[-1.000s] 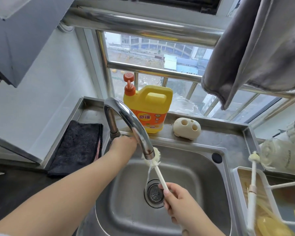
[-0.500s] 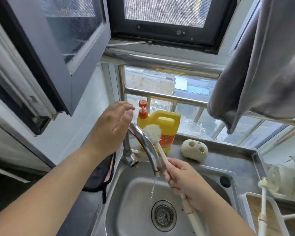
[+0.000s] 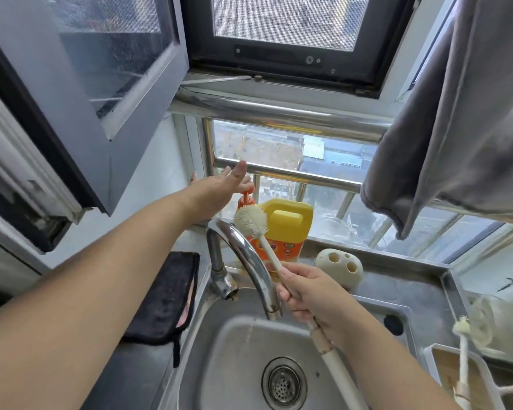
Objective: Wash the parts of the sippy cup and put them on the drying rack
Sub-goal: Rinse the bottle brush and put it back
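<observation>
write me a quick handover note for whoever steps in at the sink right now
Left hand: open, reaching over the orange pump of the yellow soap jug.
Right hand: grips the white brush by its handle, head up beside the tap.
Sink holds no cup parts. A clear bottle-like piece lies by the drying rack at right; what it is, unclear.
Left, as a guess: soap the brush, wash the parts, rack them.
</observation>
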